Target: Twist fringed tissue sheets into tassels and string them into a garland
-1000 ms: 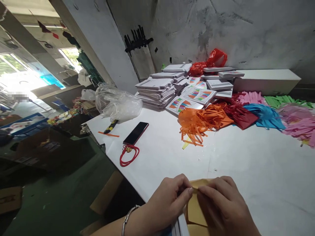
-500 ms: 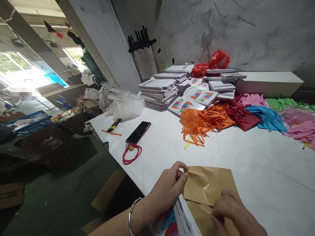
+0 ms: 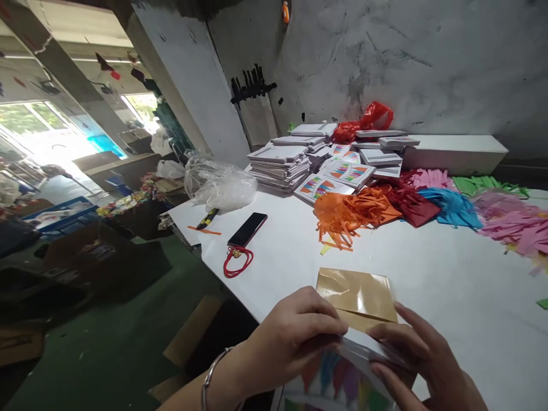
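Note:
A flat white-edged pack (image 3: 334, 379), printed with coloured pennant shapes, is held tilted at the bottom of the view. My left hand (image 3: 295, 331) is closed on its upper left edge, with a silver bangle on the wrist. My right hand (image 3: 428, 359) grips the pack's right end, thumb on the near side and fingers behind. Just beyond the pack, a brown paper envelope (image 3: 355, 290) with a fold across it lies on the white table (image 3: 282, 257). The hands and the pack hide the envelope's near part.
Stacks of white packs (image 3: 280, 165) stand near the wall. Fringed tissue bundles, orange (image 3: 342, 214), dark red, blue and pink, lie at the right. A phone (image 3: 248, 228) with a red cord, a yellow-black cutter (image 3: 208, 218) and a clear plastic bag (image 3: 222, 182) are at the left.
My right hand has moved off the envelope onto the pack's right end. The pack has turned so its printed face shows, and my left hand has shifted from the envelope's edge to the pack.

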